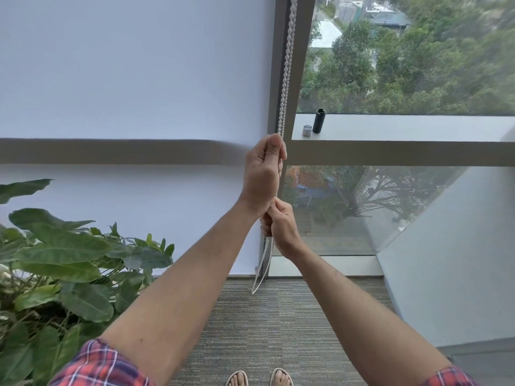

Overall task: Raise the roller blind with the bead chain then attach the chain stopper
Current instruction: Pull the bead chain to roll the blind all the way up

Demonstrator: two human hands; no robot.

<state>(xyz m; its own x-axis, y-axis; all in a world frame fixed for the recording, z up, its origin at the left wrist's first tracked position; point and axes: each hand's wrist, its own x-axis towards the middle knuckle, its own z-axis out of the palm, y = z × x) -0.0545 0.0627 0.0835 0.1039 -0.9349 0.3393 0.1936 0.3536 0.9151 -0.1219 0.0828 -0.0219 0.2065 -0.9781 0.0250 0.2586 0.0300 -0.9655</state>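
Window at 12 o'clock; bead chain (286,68) is gripped by left hand (262,174) and right hand (281,227), so beads could easily be slipped or jerked.

Office, carpet tiles (278,324), hi-rise glazing (404,65)

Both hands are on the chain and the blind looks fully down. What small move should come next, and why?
Probably a downward pull with the left hand, the upper one, while the right hand lets go and reaches above it. Both grip the bead chain, and the blind hangs nearly to the floor.
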